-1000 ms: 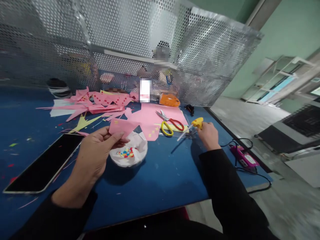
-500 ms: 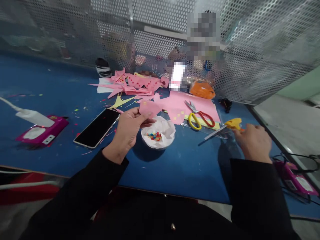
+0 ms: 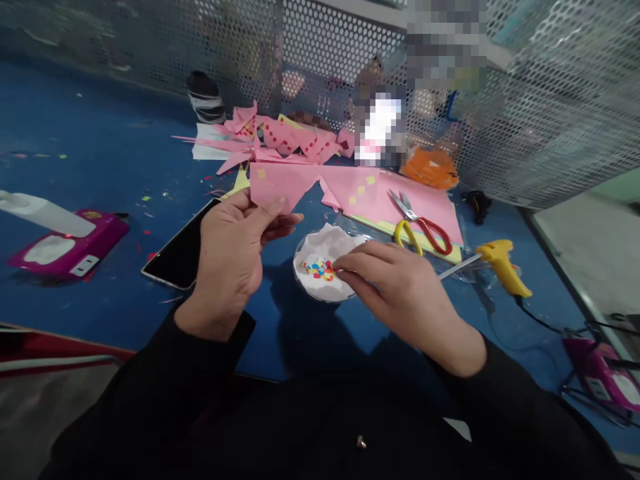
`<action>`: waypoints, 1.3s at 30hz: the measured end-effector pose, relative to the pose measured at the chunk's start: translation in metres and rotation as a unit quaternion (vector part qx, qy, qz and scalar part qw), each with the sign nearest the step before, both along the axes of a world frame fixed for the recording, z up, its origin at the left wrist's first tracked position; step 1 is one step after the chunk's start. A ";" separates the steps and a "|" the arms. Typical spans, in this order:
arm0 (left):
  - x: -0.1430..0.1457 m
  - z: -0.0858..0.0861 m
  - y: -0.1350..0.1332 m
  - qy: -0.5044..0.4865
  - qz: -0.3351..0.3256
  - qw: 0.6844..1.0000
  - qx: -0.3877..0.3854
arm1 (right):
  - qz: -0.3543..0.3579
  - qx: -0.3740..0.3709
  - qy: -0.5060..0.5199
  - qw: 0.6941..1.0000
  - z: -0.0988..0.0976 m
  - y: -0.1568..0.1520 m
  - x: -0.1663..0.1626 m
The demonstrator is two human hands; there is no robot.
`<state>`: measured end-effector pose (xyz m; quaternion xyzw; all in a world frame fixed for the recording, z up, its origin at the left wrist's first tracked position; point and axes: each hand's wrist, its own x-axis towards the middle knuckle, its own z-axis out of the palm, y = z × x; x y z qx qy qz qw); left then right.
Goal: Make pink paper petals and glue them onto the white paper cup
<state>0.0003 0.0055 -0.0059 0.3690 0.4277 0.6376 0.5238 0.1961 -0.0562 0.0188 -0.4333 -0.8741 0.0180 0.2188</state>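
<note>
Between thumb and fingers, my left hand (image 3: 233, 257) holds a cut piece of pink paper (image 3: 277, 185) bearing small yellow squares, above the blue table. My right hand (image 3: 407, 287) reaches over a small bowl (image 3: 325, 295) lined with white paper. Its thumb and fingertips are pinched together at the edge of several tiny coloured paper bits (image 3: 317, 268) in the bowl. Whether a bit is between those fingertips cannot be made out. To the right of this hand, a yellow glue gun (image 3: 503, 261) lies on the table with a glue stick sticking out.
Scissors (image 3: 411, 215) rest on pink and yellow sheets (image 3: 440, 208). Behind are pink cut-outs (image 3: 285, 137) and an orange packet (image 3: 431, 168). A phone (image 3: 177, 257) and magenta power strip (image 3: 65, 247) lie left; another magenta power strip (image 3: 600, 373) lies right. A perforated metal panel (image 3: 330, 40) borders the back.
My right hand has let go of the glue gun at the right and moved left to the bowl. The pink paper in my left hand is now lifted and held flatter to view.
</note>
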 end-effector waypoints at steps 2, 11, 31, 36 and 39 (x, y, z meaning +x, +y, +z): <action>-0.002 0.001 -0.002 0.002 0.005 1.000 0.008 | 0.001 -0.043 -0.074 0.996 -0.006 0.015 -0.007; -0.001 0.003 -0.009 0.018 -0.006 1.000 -0.001 | -0.016 -0.117 -0.190 0.975 -0.028 0.048 -0.014; 0.003 0.004 -0.015 0.022 -0.034 0.999 -0.015 | 0.021 -0.101 -0.238 0.966 -0.035 0.049 -0.019; 0.003 0.002 -0.014 0.012 -0.030 0.999 -0.016 | 0.010 -0.113 -0.170 0.979 -0.037 0.051 -0.016; 0.003 0.000 -0.013 0.013 -0.029 0.999 -0.013 | -0.025 -0.134 -0.077 0.988 -0.035 0.049 -0.013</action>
